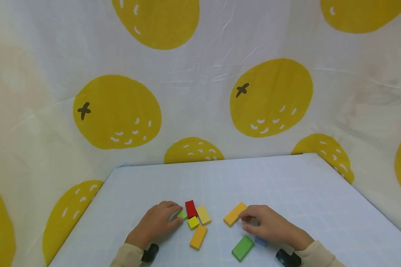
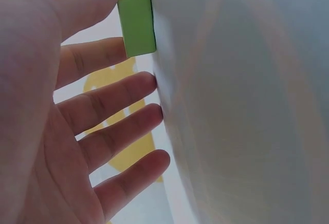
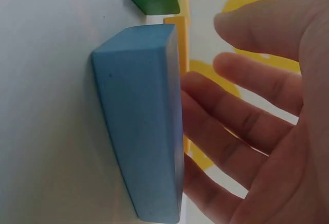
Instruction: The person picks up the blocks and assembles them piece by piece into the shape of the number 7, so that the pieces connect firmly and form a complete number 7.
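My left hand pinches a light green block between thumb and index finger; its other fingers are spread and hold nothing. That block stands close to a red block at the left of the table. On the right, my right hand hovers with thumb and fingers apart and nothing between them. Its fingertips are beside an orange block; contact cannot be told. Below this hand lies a blue block, partly hidden in the head view. A darker green block lies left of the blue one.
A small yellow block, a pale yellow block and another orange block lie between the hands. The white table ends at a hanging cloth with yellow fruit shapes.
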Demonstrator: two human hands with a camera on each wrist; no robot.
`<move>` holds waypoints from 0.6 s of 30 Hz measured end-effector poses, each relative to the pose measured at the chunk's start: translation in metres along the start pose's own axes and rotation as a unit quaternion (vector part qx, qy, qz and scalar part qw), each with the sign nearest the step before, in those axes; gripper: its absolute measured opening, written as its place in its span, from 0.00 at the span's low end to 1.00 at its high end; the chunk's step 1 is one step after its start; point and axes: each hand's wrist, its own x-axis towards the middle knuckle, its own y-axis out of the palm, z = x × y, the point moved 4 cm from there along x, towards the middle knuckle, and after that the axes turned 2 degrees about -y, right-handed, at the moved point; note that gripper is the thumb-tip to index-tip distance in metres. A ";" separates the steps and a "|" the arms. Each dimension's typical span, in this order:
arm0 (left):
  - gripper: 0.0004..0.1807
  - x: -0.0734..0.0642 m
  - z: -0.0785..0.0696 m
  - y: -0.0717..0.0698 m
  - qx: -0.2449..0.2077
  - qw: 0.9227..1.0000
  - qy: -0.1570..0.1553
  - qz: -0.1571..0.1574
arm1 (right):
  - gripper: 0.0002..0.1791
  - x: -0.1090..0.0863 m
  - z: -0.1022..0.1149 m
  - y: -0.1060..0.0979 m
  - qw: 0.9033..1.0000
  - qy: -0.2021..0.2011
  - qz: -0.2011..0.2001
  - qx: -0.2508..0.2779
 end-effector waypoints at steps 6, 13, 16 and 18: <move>0.21 -0.004 0.000 0.002 0.008 1.000 0.007 -0.008 | 0.14 -0.003 0.005 0.006 1.000 -0.005 0.028 0.004; 0.22 -0.002 0.000 0.003 0.015 1.000 0.004 -0.009 | 0.14 -0.007 0.010 0.012 0.998 -0.030 0.046 -0.032; 0.22 0.000 0.001 0.002 0.018 1.000 0.006 -0.013 | 0.16 -0.008 0.012 0.013 0.997 -0.033 0.052 -0.045; 0.22 0.001 0.002 0.002 0.017 1.000 0.008 -0.014 | 0.16 -0.009 0.013 0.013 0.997 -0.034 0.054 -0.050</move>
